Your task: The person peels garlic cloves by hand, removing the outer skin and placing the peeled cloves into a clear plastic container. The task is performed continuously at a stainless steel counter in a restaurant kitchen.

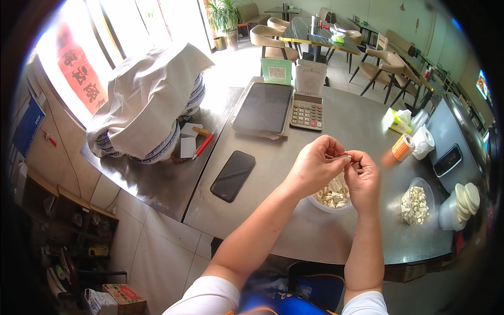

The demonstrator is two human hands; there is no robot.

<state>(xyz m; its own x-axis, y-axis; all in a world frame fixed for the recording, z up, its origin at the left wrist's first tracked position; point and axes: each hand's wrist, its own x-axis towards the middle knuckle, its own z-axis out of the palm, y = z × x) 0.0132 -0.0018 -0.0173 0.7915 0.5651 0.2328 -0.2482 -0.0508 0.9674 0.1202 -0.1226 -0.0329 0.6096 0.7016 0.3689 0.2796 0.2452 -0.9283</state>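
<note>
Both my hands meet above a white bowl of torn pale pieces that look like flatbread. My left hand pinches a thin pale piece between thumb and fingers. Against its fingertips, my right hand is curled around more of the same pale stuff, mostly hidden by the fingers. To the right, a clear plastic bowl holds similar small torn pieces. Beside that, several round pale flatbreads stand stacked on edge in a translucent tub.
A black phone, a tablet and a calculator lie on the metal counter. Cloth-covered patterned bowls are stacked left, near a red pen. Paper rolls and a grey appliance stand right.
</note>
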